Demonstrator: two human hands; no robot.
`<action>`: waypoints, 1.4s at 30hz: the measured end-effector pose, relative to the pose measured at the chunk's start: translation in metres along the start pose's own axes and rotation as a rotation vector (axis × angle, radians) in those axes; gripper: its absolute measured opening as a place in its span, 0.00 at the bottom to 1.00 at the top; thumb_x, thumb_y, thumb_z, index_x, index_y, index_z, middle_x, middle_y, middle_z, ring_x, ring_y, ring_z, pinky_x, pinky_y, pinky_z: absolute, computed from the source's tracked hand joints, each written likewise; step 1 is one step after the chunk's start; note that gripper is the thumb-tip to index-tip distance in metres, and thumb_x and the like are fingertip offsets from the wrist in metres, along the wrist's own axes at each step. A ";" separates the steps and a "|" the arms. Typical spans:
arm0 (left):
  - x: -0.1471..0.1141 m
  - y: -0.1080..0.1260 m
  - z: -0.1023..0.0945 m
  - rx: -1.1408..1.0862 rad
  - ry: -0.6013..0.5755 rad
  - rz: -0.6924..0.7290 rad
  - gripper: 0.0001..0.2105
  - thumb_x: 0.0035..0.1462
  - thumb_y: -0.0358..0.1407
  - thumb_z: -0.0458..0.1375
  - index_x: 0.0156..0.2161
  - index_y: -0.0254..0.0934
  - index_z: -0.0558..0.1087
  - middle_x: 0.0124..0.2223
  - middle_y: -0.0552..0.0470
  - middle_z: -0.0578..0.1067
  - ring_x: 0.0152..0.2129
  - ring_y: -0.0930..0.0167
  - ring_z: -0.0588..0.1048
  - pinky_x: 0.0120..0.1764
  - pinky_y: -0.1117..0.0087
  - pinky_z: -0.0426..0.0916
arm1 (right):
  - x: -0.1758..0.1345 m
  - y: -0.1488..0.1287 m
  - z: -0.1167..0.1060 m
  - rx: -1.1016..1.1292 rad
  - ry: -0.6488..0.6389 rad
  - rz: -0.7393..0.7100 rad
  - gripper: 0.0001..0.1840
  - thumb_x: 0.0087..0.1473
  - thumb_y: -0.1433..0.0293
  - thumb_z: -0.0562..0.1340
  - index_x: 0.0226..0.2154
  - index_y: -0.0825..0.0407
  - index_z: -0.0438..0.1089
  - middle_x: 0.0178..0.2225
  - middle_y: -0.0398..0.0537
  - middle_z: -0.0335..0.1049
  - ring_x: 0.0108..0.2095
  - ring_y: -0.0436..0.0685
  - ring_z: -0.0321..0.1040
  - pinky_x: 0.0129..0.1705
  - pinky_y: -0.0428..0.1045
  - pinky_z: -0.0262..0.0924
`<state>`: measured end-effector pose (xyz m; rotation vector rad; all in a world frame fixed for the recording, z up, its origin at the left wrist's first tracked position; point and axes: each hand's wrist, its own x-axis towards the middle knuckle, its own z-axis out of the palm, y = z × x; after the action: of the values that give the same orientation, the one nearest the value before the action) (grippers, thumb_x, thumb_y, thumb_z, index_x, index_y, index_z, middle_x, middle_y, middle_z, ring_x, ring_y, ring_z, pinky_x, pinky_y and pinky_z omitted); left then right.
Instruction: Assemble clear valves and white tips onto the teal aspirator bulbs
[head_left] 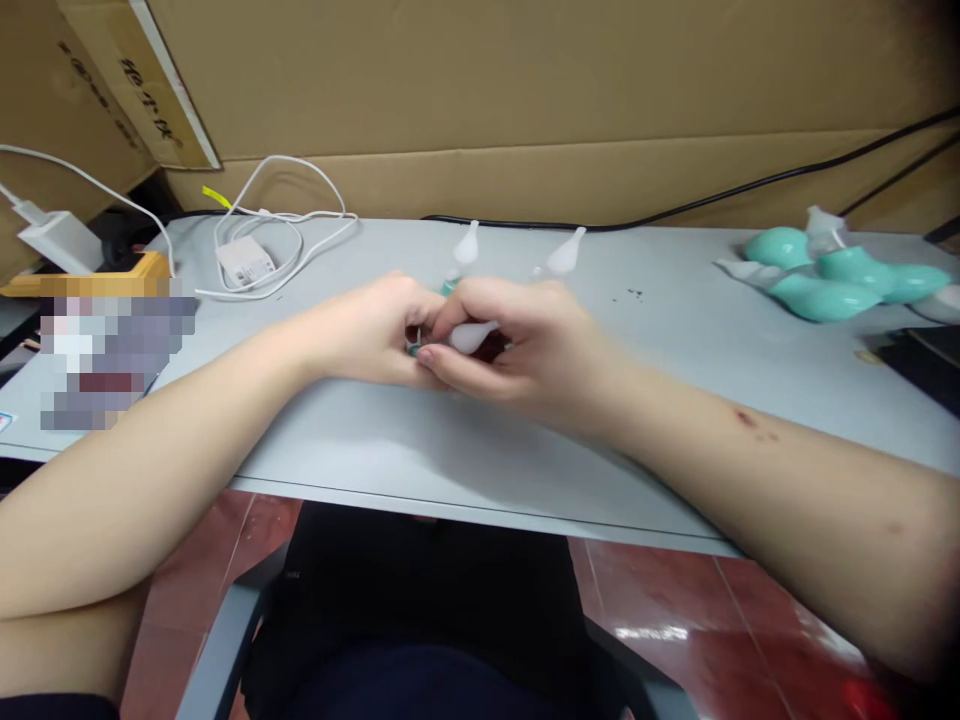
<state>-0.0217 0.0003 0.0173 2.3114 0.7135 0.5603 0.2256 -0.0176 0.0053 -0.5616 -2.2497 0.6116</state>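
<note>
In the middle of the desk my hands meet, fingers overlapping. My right hand (536, 335) is closed, with a white teardrop-shaped plastic nozzle (471, 337) between its thumb and forefinger. Closed beside it, my left hand (379, 325) has a small teal piece (414, 350) at its fingers, mostly hidden. Whether the nozzle and this piece are joined I cannot tell. Just behind the hands stands another white nozzle (466, 243), with a bit of teal (450, 287) near it. A further white nozzle (564, 254) sits behind my right hand.
Several glossy teal bulbs (825, 290) with white tips lie piled at the desk's right. A white box (246, 262) and looped white cable lie back left, near a charger (64, 240). Cardboard (525, 80) walls the back, with a black cable (675, 208) along it.
</note>
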 end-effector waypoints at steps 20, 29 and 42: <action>0.000 0.023 -0.012 -0.071 -0.255 -0.214 0.07 0.66 0.42 0.75 0.44 0.44 0.93 0.28 0.58 0.74 0.22 0.74 0.61 0.27 0.67 0.54 | -0.007 0.005 0.018 0.760 0.079 0.364 0.38 0.62 0.40 0.89 0.31 0.44 0.69 0.20 0.35 0.70 0.17 0.50 0.64 0.18 0.48 0.59; 0.000 0.023 -0.014 -0.122 -0.227 -0.246 0.17 0.61 0.44 0.83 0.32 0.42 0.79 0.29 0.58 0.78 0.34 0.68 0.80 0.39 0.69 0.73 | -0.005 0.007 0.018 0.824 0.028 0.403 0.41 0.58 0.37 0.90 0.31 0.45 0.69 0.19 0.36 0.72 0.16 0.48 0.63 0.16 0.45 0.57; -0.002 0.015 -0.011 -0.206 -0.323 -0.175 0.04 0.58 0.39 0.77 0.36 0.42 0.89 0.30 0.55 0.84 0.27 0.70 0.78 0.31 0.68 0.65 | -0.002 0.007 0.012 0.915 -0.128 0.416 0.40 0.59 0.42 0.92 0.30 0.46 0.68 0.18 0.33 0.70 0.14 0.46 0.57 0.14 0.43 0.50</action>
<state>-0.0245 -0.0054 0.0349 2.0574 0.6596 0.1646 0.2196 -0.0162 -0.0073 -0.5041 -1.6859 1.7848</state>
